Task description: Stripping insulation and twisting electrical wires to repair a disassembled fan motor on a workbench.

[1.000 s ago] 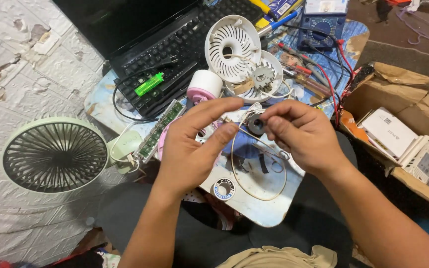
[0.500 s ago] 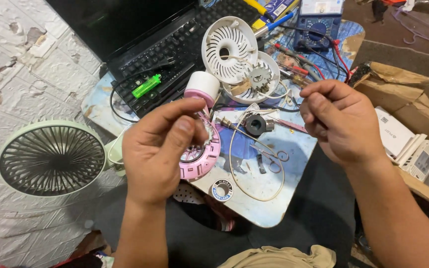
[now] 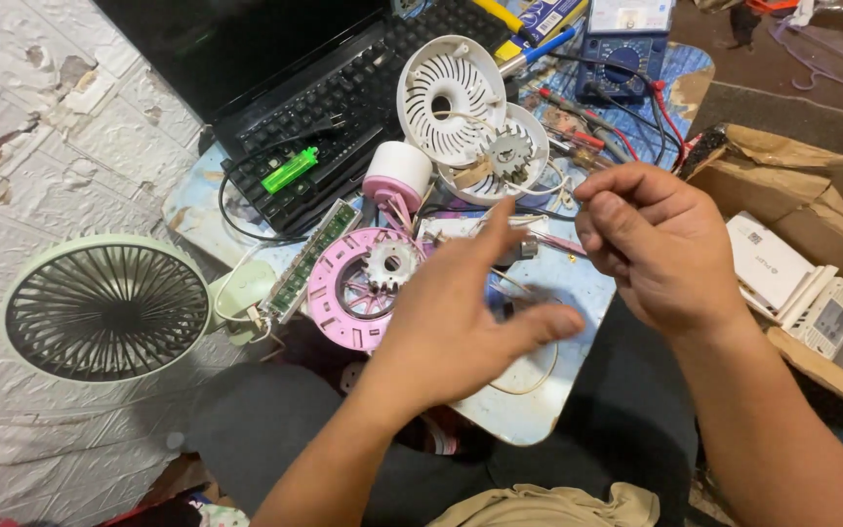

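Fingers spread wide on the left hand [image 3: 461, 327], mid-frame, holding nothing, beside the round pink plastic motor housing [image 3: 358, 288]. Right hand [image 3: 661, 249], centre right, pinches its fingertips [image 3: 592, 200] together; what they hold, I cannot tell.

The pink fan housing [image 3: 355, 290] is smooth, slightly glossy plastic around a bare metal toothed core [image 3: 390, 265]. The white vented covers [image 3: 451, 100] are matt plastic, as is the pale green fan grille [image 3: 106, 308]. The cardboard box [image 3: 812, 171] looks rough and creased; the board [image 3: 539, 293] under the parts is smooth and printed.

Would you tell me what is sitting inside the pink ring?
A pale toothed motor core sits inside the pink ring. The left hand covers the ring's right edge, so anything there is hidden.
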